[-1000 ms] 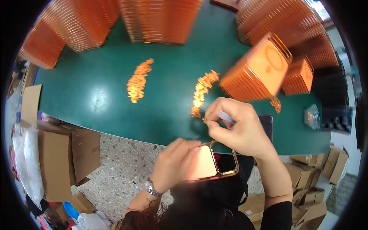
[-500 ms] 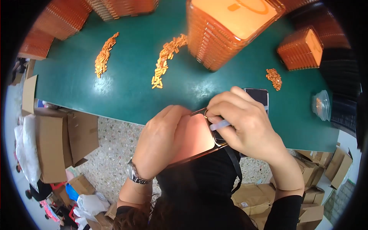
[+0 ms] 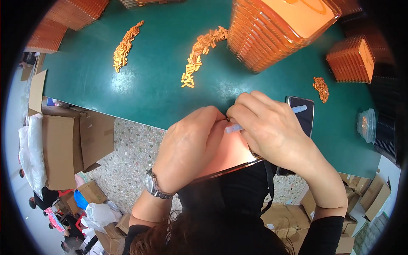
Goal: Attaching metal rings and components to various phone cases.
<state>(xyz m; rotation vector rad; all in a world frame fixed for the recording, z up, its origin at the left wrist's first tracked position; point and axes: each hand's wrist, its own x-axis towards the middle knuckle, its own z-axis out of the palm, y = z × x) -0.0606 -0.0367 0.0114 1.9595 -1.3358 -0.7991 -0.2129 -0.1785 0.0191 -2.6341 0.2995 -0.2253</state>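
Observation:
My left hand [image 3: 191, 146] grips a flat orange-tinted phone case [image 3: 227, 155] with a dark rim, held just above my lap at the near edge of the green table [image 3: 148, 85]. My right hand [image 3: 267, 127] lies over the case's upper edge and pinches a thin pale blue stick-like tool [image 3: 297, 109], its tip pressed against the case near my left fingertips. A metal wristwatch [image 3: 152, 185] is on my left wrist. A dark phone [image 3: 302, 121] lies on the table under my right hand.
Two rows of small orange pieces [image 3: 123, 46] [image 3: 199, 51] lie on the table, with a smaller heap [image 3: 321, 88] at the right. Stacks of orange cases [image 3: 276, 29] [image 3: 352, 59] stand at the back. A clear bag [image 3: 366, 124] sits far right. Cardboard boxes [image 3: 68, 144] stand on the floor at the left.
The view has tilted down and closer. My hands drew the case nearer to my body, and my left hand has closed further over its face.

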